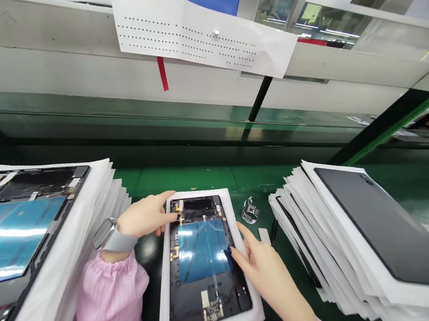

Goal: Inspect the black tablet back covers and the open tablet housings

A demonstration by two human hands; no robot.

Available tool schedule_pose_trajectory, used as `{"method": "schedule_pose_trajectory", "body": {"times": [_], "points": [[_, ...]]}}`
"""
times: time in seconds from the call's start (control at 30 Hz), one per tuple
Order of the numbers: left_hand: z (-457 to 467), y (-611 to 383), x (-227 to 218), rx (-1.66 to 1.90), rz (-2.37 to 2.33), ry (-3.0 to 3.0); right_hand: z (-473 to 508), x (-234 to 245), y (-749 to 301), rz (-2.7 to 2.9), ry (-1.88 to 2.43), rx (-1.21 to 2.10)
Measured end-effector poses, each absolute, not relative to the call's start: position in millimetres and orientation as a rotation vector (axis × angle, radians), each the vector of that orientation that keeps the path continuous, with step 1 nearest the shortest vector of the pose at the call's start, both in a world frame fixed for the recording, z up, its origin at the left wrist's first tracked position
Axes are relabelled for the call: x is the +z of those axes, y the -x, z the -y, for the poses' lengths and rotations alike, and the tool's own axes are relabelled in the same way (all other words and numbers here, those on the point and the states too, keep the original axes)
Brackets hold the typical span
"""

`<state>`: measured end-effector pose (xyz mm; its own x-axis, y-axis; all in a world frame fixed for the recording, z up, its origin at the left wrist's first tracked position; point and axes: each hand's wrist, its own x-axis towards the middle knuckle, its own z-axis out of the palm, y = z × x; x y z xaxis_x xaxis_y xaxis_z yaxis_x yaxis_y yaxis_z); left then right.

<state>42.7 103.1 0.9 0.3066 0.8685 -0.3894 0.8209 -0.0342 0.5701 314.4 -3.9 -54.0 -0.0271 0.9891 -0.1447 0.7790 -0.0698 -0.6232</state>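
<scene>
An opened tablet (207,277) lies on a white foam sheet (255,315) in front of me, its inner side up. Blue film (205,249) covers its middle, with small boards and flex strips at both ends. My left hand (143,217), with a watch at the wrist, grips the upper left edge, thumb on the tablet's inner side and index finger along the sheet's far corner. My right hand (259,260) holds the right edge, thumb resting near the blue film and the other fingers by the sheet's rim. The fingertips under the sheet are hidden.
On the left stands a stack of foam sheets (89,219) topped by another opened tablet (11,231). A second stack (327,259) at right carries a dark tablet (380,224). A small metal part (250,211) sits on the green bench (159,175). Printed paper (204,37) hangs from the shelf.
</scene>
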Motion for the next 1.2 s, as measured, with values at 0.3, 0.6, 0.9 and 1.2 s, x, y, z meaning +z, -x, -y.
{"method": "schedule_pose_trajectory", "body": {"times": [0.3, 0.6, 0.9, 1.2], "points": [[-96, -35, 9, 0.324, -1.544, -1.876, -36, -80, -356, 1.850, 1.979, -0.008], [-96, -30, 8, 0.513, -1.499, -1.889, -64, -132, -366, 1.916, 1.956, -0.225], [-84, -36, 23, 0.747, -1.253, -1.878, -62, -123, -354, 2.028, 2.027, -0.287], [-54, -36, 47, 0.926, -0.988, -1.898, -14, -45, -362, 1.933, 1.756, -0.025]]}}
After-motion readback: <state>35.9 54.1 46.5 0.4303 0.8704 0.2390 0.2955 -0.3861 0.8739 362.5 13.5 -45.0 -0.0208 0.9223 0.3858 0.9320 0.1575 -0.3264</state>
